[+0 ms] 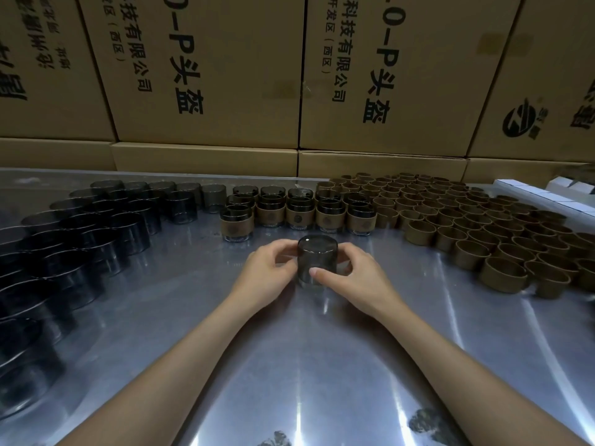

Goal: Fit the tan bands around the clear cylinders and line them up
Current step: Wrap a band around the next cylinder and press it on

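While banded cylinders [299, 217] are standing lined up behind, the left hand [269, 268] and right hand [349, 275] are both gripping one bare smoky cylinder [317, 262] on the shiny table [289, 365]

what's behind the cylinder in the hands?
Behind the held cylinder stand banded cylinders in rows, with cardboard boxes further back. Left hand and right hand hide its lower sides.

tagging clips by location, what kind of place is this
Probably a small factory or warehouse packing bench: stacked shipping cartons behind a metal table, with bulk batches of bare cylinders and tan bands.
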Available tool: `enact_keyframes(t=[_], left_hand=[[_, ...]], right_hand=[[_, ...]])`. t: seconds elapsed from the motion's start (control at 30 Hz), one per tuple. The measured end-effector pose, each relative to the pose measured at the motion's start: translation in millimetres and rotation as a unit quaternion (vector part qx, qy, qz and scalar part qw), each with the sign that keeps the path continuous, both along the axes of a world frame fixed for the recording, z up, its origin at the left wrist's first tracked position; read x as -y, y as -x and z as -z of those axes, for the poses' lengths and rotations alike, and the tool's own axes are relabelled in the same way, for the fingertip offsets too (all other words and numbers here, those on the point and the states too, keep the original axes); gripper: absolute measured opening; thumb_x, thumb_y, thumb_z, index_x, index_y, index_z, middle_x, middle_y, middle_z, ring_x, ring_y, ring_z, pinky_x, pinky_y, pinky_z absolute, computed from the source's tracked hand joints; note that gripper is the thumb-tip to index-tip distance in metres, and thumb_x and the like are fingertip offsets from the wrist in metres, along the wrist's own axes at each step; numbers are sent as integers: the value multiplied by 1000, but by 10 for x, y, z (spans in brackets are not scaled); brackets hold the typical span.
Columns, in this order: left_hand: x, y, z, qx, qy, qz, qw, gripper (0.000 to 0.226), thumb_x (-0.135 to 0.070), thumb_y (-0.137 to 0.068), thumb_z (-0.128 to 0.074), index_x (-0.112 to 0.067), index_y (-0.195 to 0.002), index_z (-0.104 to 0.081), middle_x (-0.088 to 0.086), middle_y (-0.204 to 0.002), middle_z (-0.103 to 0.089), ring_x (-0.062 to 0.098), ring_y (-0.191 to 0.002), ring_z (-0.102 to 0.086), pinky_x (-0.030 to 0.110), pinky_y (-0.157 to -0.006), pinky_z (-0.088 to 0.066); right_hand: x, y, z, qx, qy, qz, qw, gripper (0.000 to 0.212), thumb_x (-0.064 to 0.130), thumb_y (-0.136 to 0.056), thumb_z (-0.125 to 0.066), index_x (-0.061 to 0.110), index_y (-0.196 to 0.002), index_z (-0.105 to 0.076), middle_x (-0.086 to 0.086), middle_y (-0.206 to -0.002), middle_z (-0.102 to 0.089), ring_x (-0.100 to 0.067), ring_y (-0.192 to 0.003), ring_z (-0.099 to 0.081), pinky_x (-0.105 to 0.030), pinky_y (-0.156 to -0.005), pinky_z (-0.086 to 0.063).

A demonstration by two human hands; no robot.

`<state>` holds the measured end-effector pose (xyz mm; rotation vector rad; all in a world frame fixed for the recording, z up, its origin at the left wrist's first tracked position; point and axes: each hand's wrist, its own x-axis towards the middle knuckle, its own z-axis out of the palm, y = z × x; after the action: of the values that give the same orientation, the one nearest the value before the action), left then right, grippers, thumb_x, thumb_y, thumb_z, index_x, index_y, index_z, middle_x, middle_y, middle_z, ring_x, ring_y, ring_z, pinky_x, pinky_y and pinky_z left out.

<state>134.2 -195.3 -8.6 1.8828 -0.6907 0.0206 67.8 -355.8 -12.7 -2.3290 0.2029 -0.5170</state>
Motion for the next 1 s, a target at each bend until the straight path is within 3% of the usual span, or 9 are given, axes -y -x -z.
enact_keyframes(t=[0.17,0.23,0.33,0.5,0.73,0.87,1.0], left_hand=[[-38,-103,25,6,-18,-37,999,27,-1,-92,-52,-20,-105,-66,-3,-107,-69,10,-104,-63,23,-91,-48],[-48,-132,27,7,-24,-43,999,26,-3,-93,-52,-24,-102,-65,-5,-106,-68,8,-103,-61,19,-87,-46],[-48,-153,29,7,-30,-47,998,25,-4,-94,-53,-25,-101,-64,-6,-104,-67,8,-101,-61,19,-85,-45],[-48,-151,38,13,-47,-53,997,23,-8,-94,-53,-27,-96,-65,-7,-100,-68,7,-97,-61,16,-80,-43],[-51,-106,14,21,-75,-58,995,22,-9,-93,-54,-26,-94,-67,-7,-94,-69,7,-91,-60,22,-81,-45],[-51,-97,6,22,-85,-58,994,20,-10,-93,-54,-25,-95,-67,-6,-95,-69,8,-92,-61,26,-83,-48],[-46,-103,7,22,-90,-58,994,20,-11,-93,-54,-25,-96,-67,-5,-96,-69,10,-94,-62,28,-85,-49]], right_hand=[[86,16,-68,21,-3,36,999,20,49,-90,-56,36,-105,-58,27,-92,-51,-9,-111,-39,-38,-97,-32],[190,30,-97,57,-25,72,995,15,38,-93,-55,34,-106,-61,21,-96,-55,-11,-114,-38,-38,-98,-30],[385,43,-103,71,2,174,982,25,28,-91,-53,25,-115,-61,8,-105,-59,-19,-119,-40,-39,-98,-35],[707,-26,-44,-75,35,281,956,51,25,-92,-51,10,-140,-39,-14,-132,-53,-35,-126,-39,-43,-101,-36],[857,-295,-73,-151,103,332,925,68,30,-95,-48,17,-152,-12,-19,-131,-53,-38,-116,-53,-42,-90,-44],[957,-411,-63,-173,166,357,903,47,30,-97,-44,10,-138,-32,-17,-120,-60,-36,-108,-58,-36,-77,-40],[1002,-400,-51,-102,119,374,914,26,20,-97,-46,10,-121,-47,-19,-116,-61,-38,-106,-58,-40,-80,-43]])
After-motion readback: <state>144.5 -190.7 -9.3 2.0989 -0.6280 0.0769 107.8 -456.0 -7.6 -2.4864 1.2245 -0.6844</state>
